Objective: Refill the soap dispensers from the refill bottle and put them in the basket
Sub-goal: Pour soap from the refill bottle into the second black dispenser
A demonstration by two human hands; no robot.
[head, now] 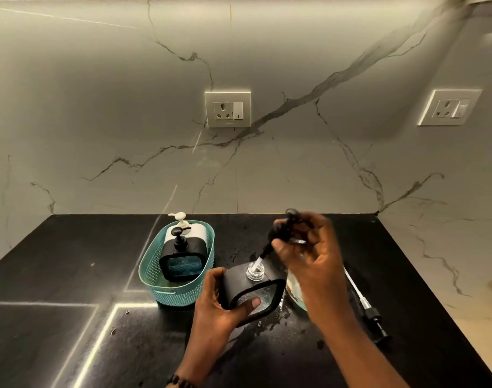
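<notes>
My left hand (222, 301) grips a black-framed clear soap dispenser (253, 292) standing on the black counter, its neck open. My right hand (309, 253) holds a black pump head (281, 231) above it, blurred, with its white tube dipping into the open neck. A teal basket (155, 281) to the left holds a black dispenser (181, 261) in front and a white dispenser (183, 228) behind it. The refill bottle (293, 292) is mostly hidden behind my right hand.
Another black pump with a long tube (365, 306) lies on the counter at the right. Wet spots show around the held dispenser. A marble wall with two sockets (228, 109) rises behind. The counter's right edge meets a marble surface.
</notes>
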